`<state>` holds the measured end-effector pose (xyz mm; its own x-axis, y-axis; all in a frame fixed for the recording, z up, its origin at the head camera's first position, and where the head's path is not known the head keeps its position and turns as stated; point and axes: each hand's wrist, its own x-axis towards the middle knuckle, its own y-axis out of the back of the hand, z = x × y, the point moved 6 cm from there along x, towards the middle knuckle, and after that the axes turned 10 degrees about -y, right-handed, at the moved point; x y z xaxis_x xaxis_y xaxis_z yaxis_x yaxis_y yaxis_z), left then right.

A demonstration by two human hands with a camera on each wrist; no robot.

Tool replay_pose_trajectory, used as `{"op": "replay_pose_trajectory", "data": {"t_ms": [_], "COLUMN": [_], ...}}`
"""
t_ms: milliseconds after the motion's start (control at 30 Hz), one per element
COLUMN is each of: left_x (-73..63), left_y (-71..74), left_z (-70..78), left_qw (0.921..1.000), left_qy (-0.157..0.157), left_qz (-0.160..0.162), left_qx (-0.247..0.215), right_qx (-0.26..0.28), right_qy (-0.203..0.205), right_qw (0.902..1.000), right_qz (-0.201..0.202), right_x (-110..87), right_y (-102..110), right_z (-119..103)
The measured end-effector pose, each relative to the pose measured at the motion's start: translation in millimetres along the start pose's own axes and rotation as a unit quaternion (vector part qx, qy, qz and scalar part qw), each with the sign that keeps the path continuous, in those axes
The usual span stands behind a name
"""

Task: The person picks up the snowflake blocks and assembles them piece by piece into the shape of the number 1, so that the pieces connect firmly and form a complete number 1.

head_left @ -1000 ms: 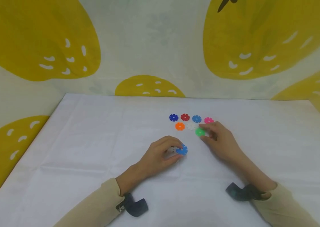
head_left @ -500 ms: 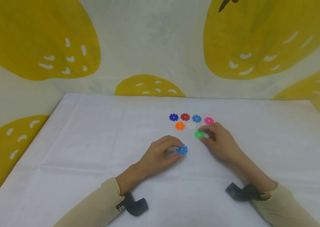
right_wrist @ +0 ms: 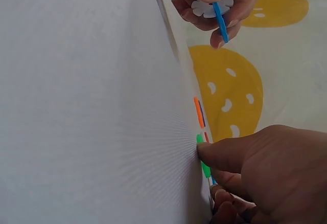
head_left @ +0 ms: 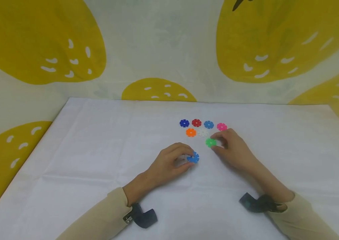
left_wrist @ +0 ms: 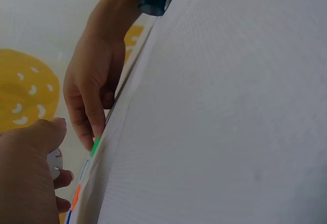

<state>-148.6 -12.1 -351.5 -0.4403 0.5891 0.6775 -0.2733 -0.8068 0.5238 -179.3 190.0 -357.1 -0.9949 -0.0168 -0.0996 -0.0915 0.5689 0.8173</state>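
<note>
My left hand (head_left: pixel 167 163) pinches a blue notched disc (head_left: pixel 195 157) between thumb and fingers, above the white table cloth. A white notched disc (right_wrist: pixel 203 9) is slotted crosswise into the blue one, as the right wrist view shows. My right hand (head_left: pixel 238 150) has its thumb and fingertips on the edges of a green notched disc (head_left: pixel 210 143), which lies at the table surface. In the right wrist view the thumb presses on the green disc's near edge. The left wrist view shows only a little of the white disc behind the left hand.
Behind the hands lie a dark blue disc (head_left: pixel 184 123), a red disc (head_left: pixel 196 123), another blue disc (head_left: pixel 209 124) and a pink disc (head_left: pixel 222 126). In front of these are an orange disc (head_left: pixel 191 132) and a white disc (head_left: pixel 203 133). A patterned cloth (head_left: pixel 163 60) hangs behind the table.
My right hand has taken hold of the green disc and slid it slightly toward me, away from the loose white disc. The left hand with its joined discs has stayed in place.
</note>
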Motion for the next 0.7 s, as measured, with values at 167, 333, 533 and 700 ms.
{"op": "replay_pose_trajectory", "data": {"t_ms": [167, 333, 533, 700], "left_x": [0.0, 0.7, -0.3, -0.2], "left_y": [-0.1, -0.4, 1.5, 4.6], "left_z": [-0.6, -0.6, -2.5, -3.6], "left_qw": [1.0, 1.0, 0.9994, 0.9986], "left_qy": [0.0, 0.007, 0.029, 0.038], "left_qz": [0.0, 0.002, 0.01, 0.028], "left_qx": [0.0, 0.002, 0.015, 0.023], "right_qx": [0.006, 0.029, 0.046, 0.049], "right_qy": [-0.009, 0.004, 0.031, 0.029], "right_qw": [0.9999, 0.9994, 0.9981, 0.9977], "right_qz": [0.002, 0.016, 0.028, 0.035], "right_x": [0.6, -0.1, -1.7, -1.8], "right_y": [0.1, 1.3, 0.9, 2.2], "right_z": [1.8, 3.3, 3.4, 3.6]}}
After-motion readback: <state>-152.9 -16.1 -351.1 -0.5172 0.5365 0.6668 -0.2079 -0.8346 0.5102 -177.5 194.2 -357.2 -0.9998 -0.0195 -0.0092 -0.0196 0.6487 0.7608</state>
